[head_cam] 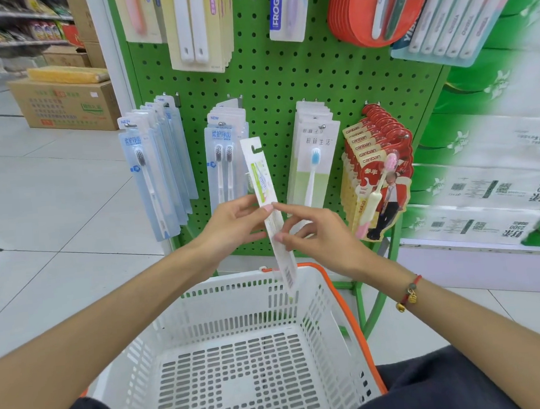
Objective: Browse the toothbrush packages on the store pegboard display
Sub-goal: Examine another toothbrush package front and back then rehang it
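Head view: one toothbrush package (267,201), narrow white card w/ green print, is held upright and slightly tilted in front of the green pegboard (270,78), off its hook. Its lower end, w/ barcode, hangs just above the rear rim of the white basket (315,299).

Left hand (232,225): thumb and fingers curled round the pkg's left edge at mid-height, thumb tip on the front face. Right hand (318,233): index fingertip touches the front face next to the left thumb; thumb pinches the pkg's right edge lower down; remaining fingers loosely bent behind. Both hands hold the same pkg. Right wrist carries a red cord bracelet (410,293) w/ gold charms.

Lower peg row, L to R:
- blue single-brush packs (153,180)
- blue twin-brush packs (222,163), partly behind the held pkg
- white/green packs w/ a blue-head brush (315,160)
- red "canban" packs (377,172) w/ a pink-and-cream brush

Upper row: cream packs (201,28), a "FROG" pack (285,10), red oval packs (373,8), partly cut off by the frame top.

Basket has an orange handle (337,292) and sits between the person's knees. Cardboard boxes (66,103) stand on the tiled floor at left; green-and-white tissue packs (487,159) are stacked at right.
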A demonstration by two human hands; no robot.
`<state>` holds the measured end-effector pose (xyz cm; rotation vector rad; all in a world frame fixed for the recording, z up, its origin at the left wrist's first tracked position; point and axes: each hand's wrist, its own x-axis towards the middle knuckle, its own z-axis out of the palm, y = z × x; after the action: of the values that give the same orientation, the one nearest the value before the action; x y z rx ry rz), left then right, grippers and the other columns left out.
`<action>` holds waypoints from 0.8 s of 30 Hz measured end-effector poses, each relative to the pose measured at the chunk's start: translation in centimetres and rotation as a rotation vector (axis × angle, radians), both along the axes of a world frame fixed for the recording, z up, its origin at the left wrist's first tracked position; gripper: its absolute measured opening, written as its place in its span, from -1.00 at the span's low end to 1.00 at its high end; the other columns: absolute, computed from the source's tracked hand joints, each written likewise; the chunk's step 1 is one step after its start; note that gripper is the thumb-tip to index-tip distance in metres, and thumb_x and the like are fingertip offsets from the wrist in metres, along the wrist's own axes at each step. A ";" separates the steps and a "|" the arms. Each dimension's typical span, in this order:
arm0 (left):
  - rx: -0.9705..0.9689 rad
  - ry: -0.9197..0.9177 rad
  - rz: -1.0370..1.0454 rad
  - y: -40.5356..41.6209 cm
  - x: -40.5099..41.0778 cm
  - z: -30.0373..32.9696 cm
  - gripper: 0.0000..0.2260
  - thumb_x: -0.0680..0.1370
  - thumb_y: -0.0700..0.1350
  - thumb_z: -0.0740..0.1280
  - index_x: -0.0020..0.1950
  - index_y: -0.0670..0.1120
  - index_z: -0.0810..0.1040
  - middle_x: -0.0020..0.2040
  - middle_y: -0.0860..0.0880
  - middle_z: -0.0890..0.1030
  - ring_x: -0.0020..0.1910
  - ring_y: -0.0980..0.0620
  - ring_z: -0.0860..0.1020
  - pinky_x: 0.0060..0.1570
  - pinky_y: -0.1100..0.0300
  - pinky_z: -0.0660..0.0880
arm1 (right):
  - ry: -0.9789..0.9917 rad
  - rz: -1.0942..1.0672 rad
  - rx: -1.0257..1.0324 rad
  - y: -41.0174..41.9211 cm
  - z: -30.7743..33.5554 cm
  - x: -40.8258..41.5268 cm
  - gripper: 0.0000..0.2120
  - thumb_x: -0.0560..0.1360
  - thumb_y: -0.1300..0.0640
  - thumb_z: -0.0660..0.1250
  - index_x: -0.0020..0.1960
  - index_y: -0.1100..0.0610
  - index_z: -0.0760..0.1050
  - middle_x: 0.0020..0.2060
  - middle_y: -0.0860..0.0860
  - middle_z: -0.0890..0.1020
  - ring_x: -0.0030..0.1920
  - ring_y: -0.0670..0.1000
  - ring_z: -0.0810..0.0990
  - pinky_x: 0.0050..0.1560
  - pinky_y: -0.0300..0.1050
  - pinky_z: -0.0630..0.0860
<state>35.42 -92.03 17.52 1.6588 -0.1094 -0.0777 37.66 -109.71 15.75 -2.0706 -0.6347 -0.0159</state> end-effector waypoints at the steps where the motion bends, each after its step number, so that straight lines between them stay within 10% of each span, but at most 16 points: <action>1: -0.009 0.012 -0.022 0.0 0.0 -0.1 -0.71 0.62 -0.13 0.25 0.35 -0.05 0.49 0.16 0.01 0.65 0.09 0.09 0.64 0.13 0.22 0.56 | -0.018 -0.044 0.037 -0.1 0.2 0.1 -0.60 0.50 0.13 0.43 0.32 -0.04 0.51 -0.13 -0.05 0.65 -0.26 -0.06 0.68 -0.09 -0.09 0.62; 11: 0.068 0.175 -0.285 -0.7 -0.3 -1.2 -0.80 0.64 -0.17 0.21 0.16 0.03 0.57 0.10 0.10 0.67 0.12 0.17 0.61 0.07 0.25 0.57 | 0.050 -0.272 0.218 -0.8 0.9 1.2 -0.84 0.48 0.07 0.44 0.02 0.10 0.58 -0.13 0.08 0.66 -0.34 0.06 0.59 -0.33 -0.18 0.56; 24: 0.092 0.019 -0.031 -0.3 0.4 -1.7 -0.82 0.57 -0.21 0.33 0.14 -0.02 0.59 0.02 0.06 0.68 -0.03 0.18 0.65 -0.10 0.28 0.60 | 0.259 -0.300 0.338 -0.7 0.9 0.9 -0.87 0.62 0.12 0.25 0.00 0.18 0.50 -0.02 0.12 0.66 -0.41 -0.09 0.56 -0.34 -0.25 0.50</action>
<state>35.84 -92.36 15.82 1.7484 -0.1185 -0.1230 38.57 -110.46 16.63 -1.7816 -0.1461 -0.0254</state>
